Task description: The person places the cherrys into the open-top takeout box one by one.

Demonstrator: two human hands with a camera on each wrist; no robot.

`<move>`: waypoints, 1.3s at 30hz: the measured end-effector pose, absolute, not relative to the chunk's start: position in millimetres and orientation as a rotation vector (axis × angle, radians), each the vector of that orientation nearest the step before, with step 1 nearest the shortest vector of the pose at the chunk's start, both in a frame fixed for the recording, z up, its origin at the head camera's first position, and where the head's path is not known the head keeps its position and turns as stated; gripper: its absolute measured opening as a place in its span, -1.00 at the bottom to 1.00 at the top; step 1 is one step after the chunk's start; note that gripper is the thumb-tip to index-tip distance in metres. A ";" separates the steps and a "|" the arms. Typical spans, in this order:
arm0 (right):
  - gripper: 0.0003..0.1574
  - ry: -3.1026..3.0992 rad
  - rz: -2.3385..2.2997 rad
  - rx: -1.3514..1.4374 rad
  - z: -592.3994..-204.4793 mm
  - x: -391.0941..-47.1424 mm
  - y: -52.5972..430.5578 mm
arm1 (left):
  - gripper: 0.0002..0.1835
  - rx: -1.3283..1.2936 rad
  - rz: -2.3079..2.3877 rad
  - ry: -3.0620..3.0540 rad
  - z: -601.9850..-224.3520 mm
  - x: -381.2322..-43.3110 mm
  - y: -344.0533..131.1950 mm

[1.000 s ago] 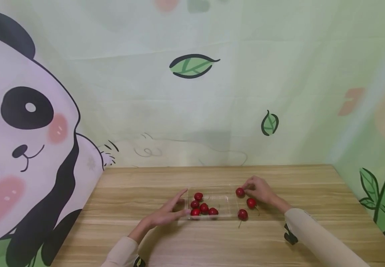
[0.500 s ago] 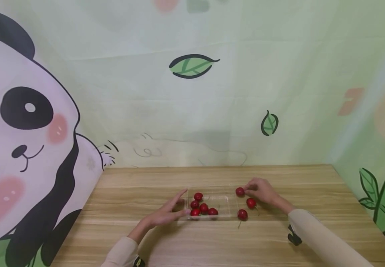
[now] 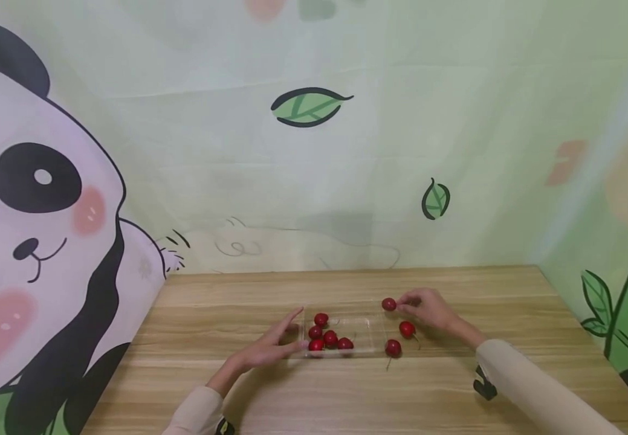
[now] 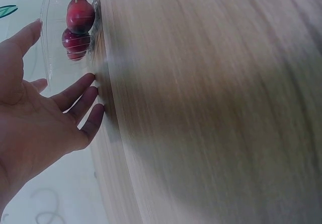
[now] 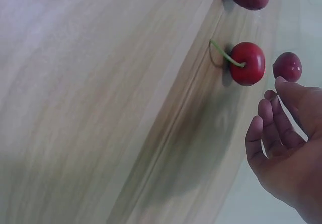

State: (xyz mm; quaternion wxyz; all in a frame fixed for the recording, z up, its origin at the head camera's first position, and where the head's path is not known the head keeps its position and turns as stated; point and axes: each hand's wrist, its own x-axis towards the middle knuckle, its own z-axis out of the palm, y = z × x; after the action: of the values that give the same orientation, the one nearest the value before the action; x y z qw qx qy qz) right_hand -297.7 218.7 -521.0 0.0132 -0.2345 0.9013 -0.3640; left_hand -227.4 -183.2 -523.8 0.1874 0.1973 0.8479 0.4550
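Note:
A clear plastic box (image 3: 365,341) stands on the wooden table with several red cherries (image 3: 330,339) gathered in its left part. My left hand (image 3: 267,345) spreads its fingers against the box's left end, thumb near the front corner. The left wrist view shows the box wall (image 4: 50,58) beside that hand (image 4: 50,103). My right hand (image 3: 428,309) pinches a cherry (image 3: 388,304) at its stem side, near the box's back right corner. In the right wrist view, thumb and forefinger meet just below this cherry (image 5: 288,67); its stem is mostly hidden.
Two loose cherries with stems lie right of the box: one cherry (image 3: 407,329) below my right hand, another cherry (image 3: 393,348) nearer the front. Behind the wooden table (image 3: 270,399) hangs a pale green printed cloth (image 3: 210,151) with a panda.
The pinched cherry has risen a little and shifted slightly away from me, with my right hand on it. My left hand stays at the box's end. The head view has shifted slightly.

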 end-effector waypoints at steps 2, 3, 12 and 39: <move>-0.89 2.808 -1.135 -0.734 -517.7 -296.1 217.4 | -0.09 0.556 1.279 2.392 -523.1 -227.2 -183.1; -0.88 2.810 -1.136 -0.733 -516.4 -295.5 216.9 | -0.09 0.557 1.280 2.393 -522.7 -227.0 -183.2; -0.87 2.819 -1.151 -0.757 -506.3 -292.2 212.1 | -0.10 0.566 1.289 2.389 -519.0 -224.8 -182.5; -0.87 2.709 -1.262 -0.929 -484.0 -272.9 147.3 | -0.10 0.549 1.281 2.390 -522.5 -226.8 -183.4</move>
State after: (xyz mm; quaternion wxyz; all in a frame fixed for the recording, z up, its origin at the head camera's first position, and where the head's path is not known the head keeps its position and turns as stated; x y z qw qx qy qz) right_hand -272.9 147.3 -484.0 0.0058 -0.2968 0.8656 -0.4033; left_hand -226.8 -183.4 -522.5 0.1864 0.1950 0.8488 0.4547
